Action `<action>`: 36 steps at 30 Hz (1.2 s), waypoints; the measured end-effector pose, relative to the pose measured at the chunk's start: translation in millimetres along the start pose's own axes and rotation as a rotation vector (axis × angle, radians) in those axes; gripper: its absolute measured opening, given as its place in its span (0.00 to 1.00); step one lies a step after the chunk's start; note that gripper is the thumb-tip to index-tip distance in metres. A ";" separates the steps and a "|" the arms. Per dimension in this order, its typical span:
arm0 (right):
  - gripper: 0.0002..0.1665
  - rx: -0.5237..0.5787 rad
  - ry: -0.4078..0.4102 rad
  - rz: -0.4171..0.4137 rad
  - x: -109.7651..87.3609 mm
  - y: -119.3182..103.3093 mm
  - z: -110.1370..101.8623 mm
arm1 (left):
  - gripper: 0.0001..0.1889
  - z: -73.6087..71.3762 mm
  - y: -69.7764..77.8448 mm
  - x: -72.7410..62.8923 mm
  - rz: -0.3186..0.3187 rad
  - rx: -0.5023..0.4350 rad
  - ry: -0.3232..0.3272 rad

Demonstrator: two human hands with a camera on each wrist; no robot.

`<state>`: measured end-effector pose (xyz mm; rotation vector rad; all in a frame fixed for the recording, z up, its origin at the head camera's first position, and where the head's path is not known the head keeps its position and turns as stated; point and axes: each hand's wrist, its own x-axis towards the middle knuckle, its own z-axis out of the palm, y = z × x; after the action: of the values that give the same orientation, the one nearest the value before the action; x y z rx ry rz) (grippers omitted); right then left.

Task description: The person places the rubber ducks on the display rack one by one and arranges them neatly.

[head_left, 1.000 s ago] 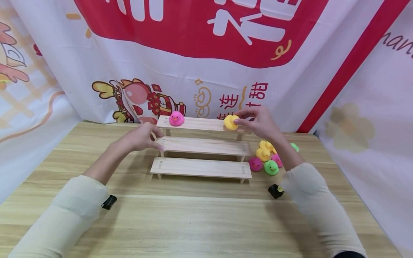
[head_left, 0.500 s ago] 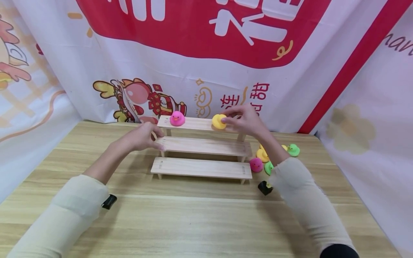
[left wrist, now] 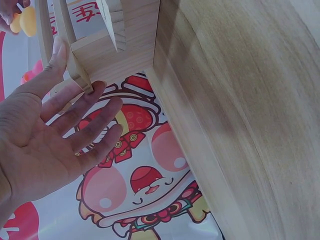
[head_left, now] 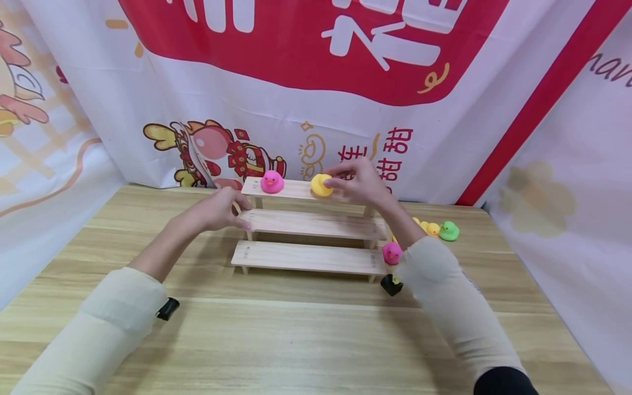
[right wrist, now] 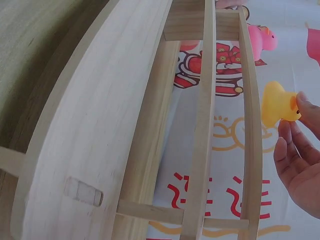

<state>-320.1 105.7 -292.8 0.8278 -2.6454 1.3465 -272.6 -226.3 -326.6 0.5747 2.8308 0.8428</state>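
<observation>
A three-tier wooden display shelf (head_left: 306,224) stands on the table. My left hand (head_left: 218,210) holds the left end of its middle board between thumb and index finger; in the left wrist view the other fingers of that hand (left wrist: 55,135) stretch loosely past the wood. At the top board, my right hand (head_left: 359,184) pinches a yellow rubber duck (head_left: 321,186) by its head. The right wrist view shows thumb and fingertips on the yellow duck (right wrist: 278,104), right at the board's edge. To its left on the top board sits a pink rubber duck (head_left: 272,182).
More rubber ducks lie on the table right of the shelf, including a pink one (head_left: 392,253), a green one (head_left: 449,231) and a yellow one (head_left: 432,229); my right forearm hides part of the group. A printed cloth (head_left: 276,99) hangs close behind the shelf.
My right hand has moved left along the top board with the yellow duck, closer to the pink one. My left hand has stayed at the middle board.
</observation>
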 end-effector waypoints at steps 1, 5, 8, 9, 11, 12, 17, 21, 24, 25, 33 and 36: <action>0.18 -0.002 0.000 0.008 0.7 -0.1 0.7 | 0.25 -0.1 0.0 -0.2 0.001 -0.001 -0.001; 0.18 -0.018 0.000 0.030 2.7 -1.7 3.3 | 0.25 0.3 -0.1 0.5 -0.002 0.001 0.002; 0.17 -0.025 -0.002 0.040 4.6 -3.2 5.1 | 0.25 0.1 0.3 0.4 -0.004 0.001 0.002; 0.17 -0.026 -0.003 0.040 5.2 -3.9 5.6 | 0.25 -0.1 0.5 0.1 -0.004 0.002 0.001; 0.17 -0.028 -0.003 0.044 6.3 -5.0 6.7 | 0.25 -0.3 0.8 -0.3 -0.005 0.002 0.000; 0.17 -0.030 -0.004 0.044 6.8 -5.3 7.2 | 0.25 -0.5 0.9 -0.6 -0.005 0.003 0.000; 0.16 -0.041 -0.009 0.043 8.8 -6.9 10.0 | 0.25 -0.6 1.3 -1.2 -0.005 0.011 0.001; 0.16 -0.061 -0.007 0.039 10.3 -6.6 11.9 | 0.25 -0.5 2.2 -1.5 -0.004 0.011 0.003; 0.16 -0.072 -0.005 0.032 11.4 -5.0 12.8 | 0.24 -0.4 2.7 -1.5 -0.002 0.009 0.004; 0.15 -0.073 -0.005 0.030 11.7 -4.9 13.2 | 0.24 -0.5 2.9 -1.6 -0.002 0.009 0.004; 0.15 -0.035 0.013 0.045 12.6 -4.5 16.4 | 0.25 -0.7 4.1 -2.1 -0.008 0.004 0.000; 0.15 -0.029 0.021 0.053 12.7 -4.7 17.4 | 0.25 -0.8 4.3 -1.9 -0.009 0.007 0.001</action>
<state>-325.5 84.6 -296.5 0.7418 -2.6820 1.3174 -269.7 -224.1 -323.5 0.5621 2.8358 0.8318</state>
